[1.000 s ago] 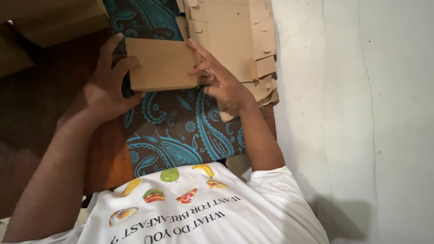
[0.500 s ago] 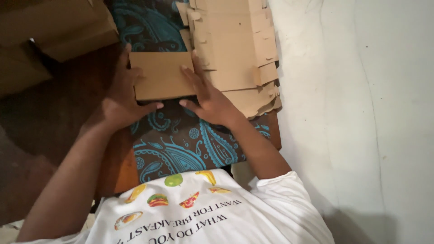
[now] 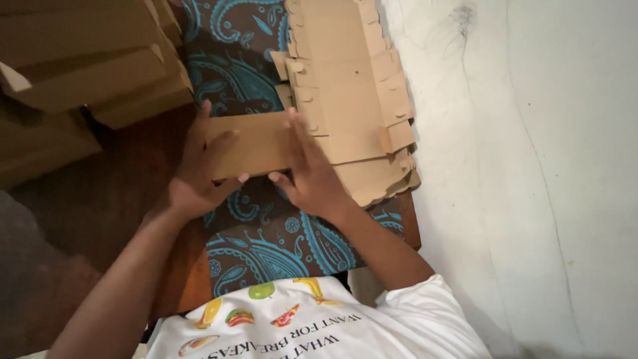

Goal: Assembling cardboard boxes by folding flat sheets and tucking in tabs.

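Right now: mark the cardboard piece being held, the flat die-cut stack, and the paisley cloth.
cardboard piece (image 3: 256, 143), head view, bare middle of its face.
flat die-cut stack (image 3: 349, 86), head view, top sheet centre.
paisley cloth (image 3: 266, 246), head view, blue swirl near the shirt.
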